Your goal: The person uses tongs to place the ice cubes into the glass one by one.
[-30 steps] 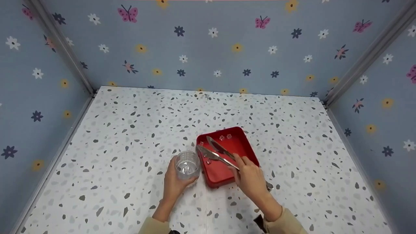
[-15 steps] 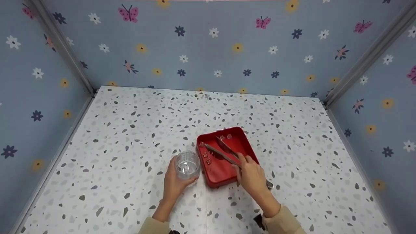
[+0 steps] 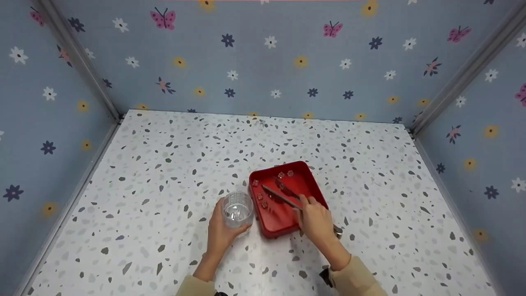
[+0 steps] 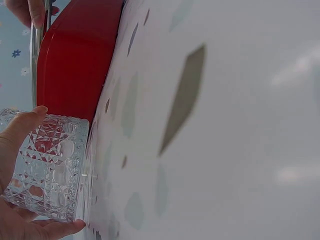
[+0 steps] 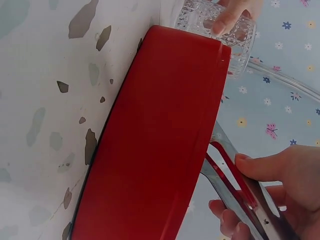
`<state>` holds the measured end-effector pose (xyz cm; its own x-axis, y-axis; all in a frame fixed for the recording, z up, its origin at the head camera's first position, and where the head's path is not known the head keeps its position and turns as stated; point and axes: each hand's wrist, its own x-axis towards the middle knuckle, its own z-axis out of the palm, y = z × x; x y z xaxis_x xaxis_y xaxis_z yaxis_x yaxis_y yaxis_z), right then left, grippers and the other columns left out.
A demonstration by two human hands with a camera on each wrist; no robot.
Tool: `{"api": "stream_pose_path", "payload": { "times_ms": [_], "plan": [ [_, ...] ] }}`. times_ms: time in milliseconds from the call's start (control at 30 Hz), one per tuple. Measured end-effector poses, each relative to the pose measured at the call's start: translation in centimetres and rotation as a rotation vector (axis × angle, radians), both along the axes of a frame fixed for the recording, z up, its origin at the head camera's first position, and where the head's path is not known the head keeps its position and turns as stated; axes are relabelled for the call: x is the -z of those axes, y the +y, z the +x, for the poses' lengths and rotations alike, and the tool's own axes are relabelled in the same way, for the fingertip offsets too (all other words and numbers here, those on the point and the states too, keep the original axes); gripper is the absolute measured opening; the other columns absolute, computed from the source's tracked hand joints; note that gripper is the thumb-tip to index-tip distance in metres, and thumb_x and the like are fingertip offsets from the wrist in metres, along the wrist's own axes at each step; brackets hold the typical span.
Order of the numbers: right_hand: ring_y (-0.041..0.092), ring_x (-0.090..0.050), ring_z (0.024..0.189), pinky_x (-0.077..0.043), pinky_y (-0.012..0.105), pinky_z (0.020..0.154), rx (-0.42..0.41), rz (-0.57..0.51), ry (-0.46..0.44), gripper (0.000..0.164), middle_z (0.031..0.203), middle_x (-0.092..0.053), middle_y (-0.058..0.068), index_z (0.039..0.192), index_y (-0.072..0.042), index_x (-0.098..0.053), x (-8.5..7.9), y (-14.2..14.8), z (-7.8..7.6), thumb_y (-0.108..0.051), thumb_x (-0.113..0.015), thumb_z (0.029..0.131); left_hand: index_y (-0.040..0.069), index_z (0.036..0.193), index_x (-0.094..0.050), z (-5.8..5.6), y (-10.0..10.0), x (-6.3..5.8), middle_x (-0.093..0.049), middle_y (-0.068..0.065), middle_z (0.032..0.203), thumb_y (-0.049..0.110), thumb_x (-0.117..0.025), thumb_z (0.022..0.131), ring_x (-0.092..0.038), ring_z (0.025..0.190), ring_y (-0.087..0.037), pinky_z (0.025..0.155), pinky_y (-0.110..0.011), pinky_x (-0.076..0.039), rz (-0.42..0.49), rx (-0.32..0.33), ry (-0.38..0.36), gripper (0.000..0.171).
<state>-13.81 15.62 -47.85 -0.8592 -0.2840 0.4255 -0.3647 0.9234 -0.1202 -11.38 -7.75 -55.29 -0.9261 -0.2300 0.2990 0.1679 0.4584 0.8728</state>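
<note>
My left hand [image 3: 222, 228] grips a clear cut-glass tumbler [image 3: 237, 210] that stands on the table just left of a red tray [image 3: 279, 220]. In the left wrist view, thumb and fingers wrap the patterned glass [image 4: 55, 165]. My right hand [image 3: 317, 222] holds metal tongs [image 3: 283, 196] over the tray, their two arms spread and tips down inside it. Several small clear flower-shaped pieces [image 3: 264, 204] lie in the tray. One clear piece [image 3: 282, 186] shows by the far tong tip; whether it is touched, I cannot tell. The right wrist view shows thumb and fingers around the tongs [image 5: 245, 200].
The speckled white table [image 3: 185, 152] spreads around the tray. Blue floral panels [image 3: 263, 61] stand at the back and both sides, with metal posts at the corners. In the right wrist view the tray's side wall [image 5: 150, 125] hides its contents.
The tongs have swung right, away from the glass side of the tray, and their tips have gone lower into it. The left hand and glass have stayed in place.
</note>
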Motion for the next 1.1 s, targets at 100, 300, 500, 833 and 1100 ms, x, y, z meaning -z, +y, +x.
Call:
{"api": "stream_pose_path", "payload": {
  "times_ms": [100, 300, 500, 833, 1100],
  "plan": [
    [0.031, -0.058, 0.058, -0.048, 0.041, 0.044, 0.005, 0.011, -0.013, 0.030, 0.072, -0.056, 0.012, 0.097, -0.003, -0.060, 0.1, -0.2, -0.1, -0.021, -0.069, 0.075, -0.002, 0.129, -0.035, 0.0, 0.0, 0.0, -0.047, -0.018, 0.123, 0.021, -0.086, 0.049, -0.044, 0.114, -0.031, 0.098, -0.040, -0.034, 0.011, 0.003, -0.004, 0.097],
    [0.031, -0.058, 0.057, -0.047, 0.041, 0.043, 0.009, 0.040, -0.020, 0.027, 0.071, -0.057, 0.011, 0.093, -0.004, -0.060, 0.4, -0.4, -0.6, -0.020, -0.070, 0.074, 0.001, 0.130, -0.035, 0.1, 0.0, -0.1, -0.046, -0.015, 0.125, 0.021, -0.086, 0.050, -0.043, 0.115, -0.028, 0.100, -0.038, -0.032, 0.039, 0.011, -0.030, 0.097],
    [0.031, -0.057, 0.056, -0.047, 0.041, 0.043, 0.016, 0.057, -0.020, 0.023, 0.068, -0.056, 0.011, 0.086, -0.004, -0.059, 0.5, -0.7, -0.9, -0.019, -0.070, 0.073, 0.000, 0.130, -0.034, 0.1, 0.0, -0.1, -0.046, -0.015, 0.126, 0.021, -0.086, 0.050, -0.042, 0.115, -0.028, 0.100, -0.039, -0.032, 0.051, 0.014, -0.041, 0.097],
    [0.029, -0.057, 0.054, -0.045, 0.040, 0.042, 0.016, 0.067, -0.031, 0.021, 0.066, -0.056, 0.009, 0.082, -0.005, -0.059, 0.8, -0.8, -1.1, -0.018, -0.071, 0.072, 0.000, 0.130, -0.035, 0.0, -0.1, -0.1, -0.047, -0.015, 0.125, 0.022, -0.086, 0.049, -0.044, 0.114, -0.028, 0.099, -0.039, -0.034, 0.037, 0.002, -0.031, 0.098],
    [0.029, -0.057, 0.054, -0.045, 0.040, 0.042, 0.007, 0.059, -0.004, 0.020, 0.064, -0.056, 0.008, 0.079, -0.006, -0.060, 1.1, -0.8, -1.0, -0.018, -0.073, 0.070, -0.002, 0.130, -0.033, 0.0, -0.1, -0.1, -0.046, -0.016, 0.125, 0.022, -0.086, 0.051, -0.042, 0.115, -0.029, 0.099, -0.038, -0.033, 0.029, 0.014, -0.038, 0.098]
  ]
}}
